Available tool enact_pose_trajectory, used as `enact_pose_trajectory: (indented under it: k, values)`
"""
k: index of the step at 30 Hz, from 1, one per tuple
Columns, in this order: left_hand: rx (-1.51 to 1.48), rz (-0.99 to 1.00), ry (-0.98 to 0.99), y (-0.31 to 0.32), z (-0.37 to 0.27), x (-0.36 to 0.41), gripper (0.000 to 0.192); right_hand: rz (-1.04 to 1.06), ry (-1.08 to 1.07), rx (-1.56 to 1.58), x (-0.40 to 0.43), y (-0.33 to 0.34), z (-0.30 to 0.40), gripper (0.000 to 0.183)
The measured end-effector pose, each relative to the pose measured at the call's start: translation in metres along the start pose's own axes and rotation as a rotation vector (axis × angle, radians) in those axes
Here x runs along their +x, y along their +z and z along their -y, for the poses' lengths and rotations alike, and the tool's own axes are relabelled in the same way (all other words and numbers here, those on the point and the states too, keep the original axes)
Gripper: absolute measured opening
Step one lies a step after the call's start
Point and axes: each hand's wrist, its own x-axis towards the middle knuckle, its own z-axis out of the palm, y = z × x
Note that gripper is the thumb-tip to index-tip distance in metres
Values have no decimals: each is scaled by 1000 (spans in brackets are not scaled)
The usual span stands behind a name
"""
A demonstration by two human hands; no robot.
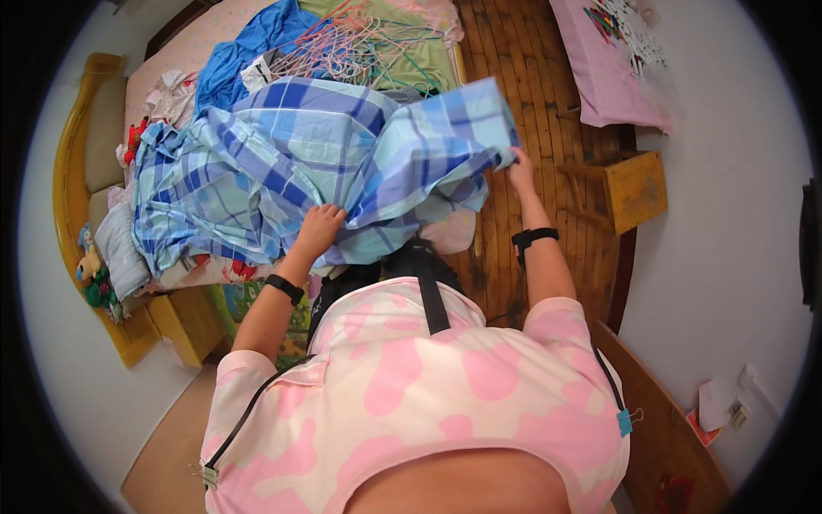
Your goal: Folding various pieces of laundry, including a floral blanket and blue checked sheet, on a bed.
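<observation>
A large blue plaid cloth (308, 141) lies rumpled across the bed, its right part lifted over the bed's edge. My right hand (521, 172) grips its right corner above the wooden floor. My left hand (322, 226) rests on the cloth near its front middle, fingers curled into a fold; whether they pinch it is hard to tell. Behind the cloth lies a tangled heap of clothes hangers (347, 48), on top of a green cloth (420, 64). A plain blue garment (221, 77) lies to the left of the hangers.
The yellow wooden headboard (64, 167) stands at the left, with a grey-blue pillow (121, 247) and plush toys (96, 273) near it. A wooden stool (637, 191) is on the right, below a table with a pink cloth (616, 83). A wooden cabinet (189, 321) stands beside the bed.
</observation>
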Motion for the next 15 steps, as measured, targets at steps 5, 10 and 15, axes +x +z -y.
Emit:
enact_pose_trajectory:
  k: [5, 10, 15]
  values:
    - [-79, 208, -245, 18, 3, -3, 22, 92, 28, -120, -3, 17, -50, 20]
    - [-117, 170, -326, -13, 9, 34, 23, 108, 12, -263, 26, 26, -32, 17]
    - [-179, -345, -602, -61, 43, 46, 27, 167, -423, -38, 67, 41, 49, 18]
